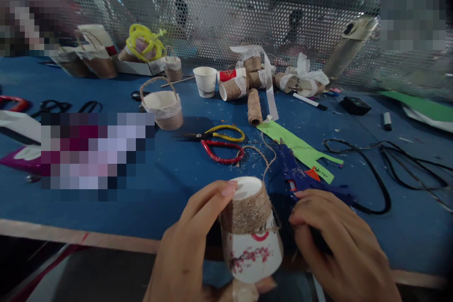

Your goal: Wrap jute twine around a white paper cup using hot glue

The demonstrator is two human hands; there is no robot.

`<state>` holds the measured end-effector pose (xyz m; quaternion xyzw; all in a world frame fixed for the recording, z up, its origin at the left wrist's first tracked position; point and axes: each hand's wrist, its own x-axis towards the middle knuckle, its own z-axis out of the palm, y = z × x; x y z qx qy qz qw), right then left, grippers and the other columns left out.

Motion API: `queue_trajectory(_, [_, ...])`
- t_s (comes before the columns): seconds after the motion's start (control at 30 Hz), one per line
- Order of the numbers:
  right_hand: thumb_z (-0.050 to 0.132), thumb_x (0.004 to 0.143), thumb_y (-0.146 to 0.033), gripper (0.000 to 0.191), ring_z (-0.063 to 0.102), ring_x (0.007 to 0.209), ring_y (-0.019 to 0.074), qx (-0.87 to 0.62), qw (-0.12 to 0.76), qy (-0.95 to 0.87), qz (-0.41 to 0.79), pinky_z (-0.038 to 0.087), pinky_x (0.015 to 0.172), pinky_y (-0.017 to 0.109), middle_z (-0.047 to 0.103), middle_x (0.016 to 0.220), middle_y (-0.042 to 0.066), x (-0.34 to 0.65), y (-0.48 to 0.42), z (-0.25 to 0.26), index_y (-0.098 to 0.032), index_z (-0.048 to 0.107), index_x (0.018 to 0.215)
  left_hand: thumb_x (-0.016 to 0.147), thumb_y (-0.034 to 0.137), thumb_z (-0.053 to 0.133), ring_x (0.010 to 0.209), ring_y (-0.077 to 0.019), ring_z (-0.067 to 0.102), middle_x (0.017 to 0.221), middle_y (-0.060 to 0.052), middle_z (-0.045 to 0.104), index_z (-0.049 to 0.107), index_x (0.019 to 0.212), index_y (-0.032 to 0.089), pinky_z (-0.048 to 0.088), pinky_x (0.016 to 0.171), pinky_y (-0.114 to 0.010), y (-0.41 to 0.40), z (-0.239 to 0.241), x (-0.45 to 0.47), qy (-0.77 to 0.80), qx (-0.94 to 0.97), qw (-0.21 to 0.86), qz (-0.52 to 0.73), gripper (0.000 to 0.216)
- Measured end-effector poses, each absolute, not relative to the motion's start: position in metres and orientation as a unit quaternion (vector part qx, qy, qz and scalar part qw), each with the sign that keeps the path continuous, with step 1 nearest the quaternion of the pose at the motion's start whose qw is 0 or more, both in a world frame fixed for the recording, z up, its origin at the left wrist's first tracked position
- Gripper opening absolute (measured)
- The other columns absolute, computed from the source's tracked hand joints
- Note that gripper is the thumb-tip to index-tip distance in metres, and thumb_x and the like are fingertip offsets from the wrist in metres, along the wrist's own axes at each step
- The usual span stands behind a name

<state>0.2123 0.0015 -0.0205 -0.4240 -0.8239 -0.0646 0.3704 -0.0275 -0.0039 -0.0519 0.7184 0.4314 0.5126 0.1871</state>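
Note:
My left hand grips an upside-down white paper cup with a pink blossom print, fingers at its upturned base and thumb underneath. Brown twine is wound round the cup's upper half. A loose strand runs from behind the cup toward the twine roll on the table. My right hand is just right of the cup, apart from it, fingers curled and closed; whatever they hold, if anything, cannot be made out. Beyond that hand lies a blue glue gun with an orange trigger.
Scissors with yellow and red handles lie ahead. A twine-wrapped basket cup stands left of them. Green paper lies under the glue gun's far side, and a black cable loops rightward. Wrapped cups line the perforated metal screen.

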Motion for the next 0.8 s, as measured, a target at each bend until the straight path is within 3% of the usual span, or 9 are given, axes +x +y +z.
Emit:
queue_trajectory(0.13, [0.054,0.102,0.000,0.025,0.076,0.085,0.0126,-0.424,0.375,-0.822,-0.066,0.057,0.098,0.027,0.075,0.084,-0.004,0.213,0.002,-0.020,-0.024,0.062,0.102,0.102,0.065,0.078,0.134,-0.0269,0.080,0.158,-0.005,0.070,0.053,0.165,0.041,0.074,0.082,-0.021,-0.007,-0.046,-0.029,0.443,0.708,0.218,0.505,0.072])
queue_trajectory(0.23, [0.054,0.102,0.000,0.025,0.075,0.084,0.0128,-0.423,0.375,-0.822,-0.069,0.057,0.096,0.027,0.075,0.084,-0.004,0.213,0.002,-0.019,-0.024,0.062,0.102,0.099,0.057,0.086,0.139,-0.0275,0.077,0.164,-0.006,0.065,0.044,0.170,0.040,0.073,0.090,-0.021,-0.004,-0.045,-0.038,0.421,0.756,0.216,0.453,0.084])
queue_trajectory(0.4, [0.054,0.104,-0.002,0.024,0.077,0.086,0.0143,-0.427,0.372,-0.821,-0.077,0.059,0.095,0.029,0.077,0.085,-0.003,0.214,0.001,-0.019,-0.025,0.062,0.103,0.099,0.065,0.081,0.141,-0.0273,0.075,0.157,-0.007,0.070,0.053,0.166,0.031,0.069,0.107,-0.026,0.001,-0.053,-0.039,0.414,0.758,0.147,0.483,0.079])
queue_trajectory(0.53, [0.054,0.103,-0.002,0.023,0.078,0.086,0.0144,-0.425,0.372,-0.822,-0.071,0.059,0.094,0.029,0.077,0.085,-0.003,0.212,0.002,-0.019,-0.024,0.062,0.104,0.101,0.065,0.078,0.136,-0.0243,0.078,0.157,-0.005,0.071,0.054,0.165,0.035,0.072,0.089,-0.020,-0.002,-0.055,-0.032,0.427,0.728,0.171,0.507,0.075])
queue_trajectory(0.63, [0.054,0.103,-0.001,0.024,0.077,0.085,0.0140,-0.425,0.374,-0.821,-0.070,0.059,0.094,0.028,0.076,0.084,-0.004,0.212,0.002,-0.019,-0.024,0.062,0.103,0.099,0.070,0.078,0.137,-0.0281,0.077,0.154,-0.005,0.073,0.056,0.163,0.036,0.072,0.098,-0.027,-0.003,-0.054,-0.032,0.440,0.731,0.152,0.500,0.076])
queue_trajectory(0.8, [0.054,0.104,-0.002,0.023,0.077,0.086,0.0137,-0.424,0.376,-0.821,-0.074,0.059,0.093,0.027,0.076,0.084,-0.004,0.213,0.001,-0.020,-0.024,0.062,0.102,0.098,0.067,0.079,0.137,-0.0295,0.078,0.154,-0.007,0.073,0.055,0.165,0.035,0.074,0.096,-0.029,0.000,-0.054,-0.039,0.430,0.741,0.148,0.495,0.078])
